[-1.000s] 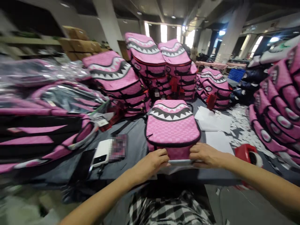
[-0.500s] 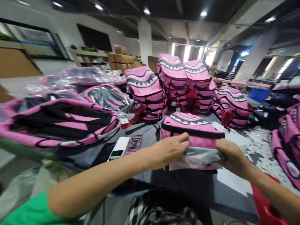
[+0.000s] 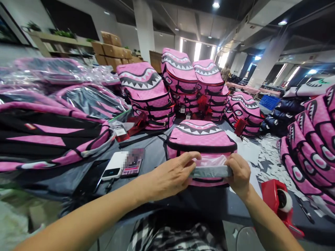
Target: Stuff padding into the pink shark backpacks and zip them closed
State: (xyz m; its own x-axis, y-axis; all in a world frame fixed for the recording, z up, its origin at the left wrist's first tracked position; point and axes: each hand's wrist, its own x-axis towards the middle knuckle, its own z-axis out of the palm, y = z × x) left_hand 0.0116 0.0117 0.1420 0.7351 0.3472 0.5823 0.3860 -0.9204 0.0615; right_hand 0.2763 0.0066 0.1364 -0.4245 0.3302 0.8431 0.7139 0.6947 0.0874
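A pink backpack with a printed row of white shark teeth lies in front of me on the dark table. Across its near side runs a pale grey strip with thin, whitish translucent wrapping at its upper edge. My left hand has its fingers closed at the strip's left end. The right end is pinched in my right hand, thumb on top. Whether the strip is fixed to the backpack, I cannot tell.
Stacked pink backpacks stand behind; open ones lie left. A white power bank and a pink-black flat item are near my left forearm. Right are a red tape dispenser, paper scraps and more pink bags.
The view has turned right, bringing the tape dispenser fully into sight. The grey strip, loosely spread before, is now narrower and straighter between my hands.
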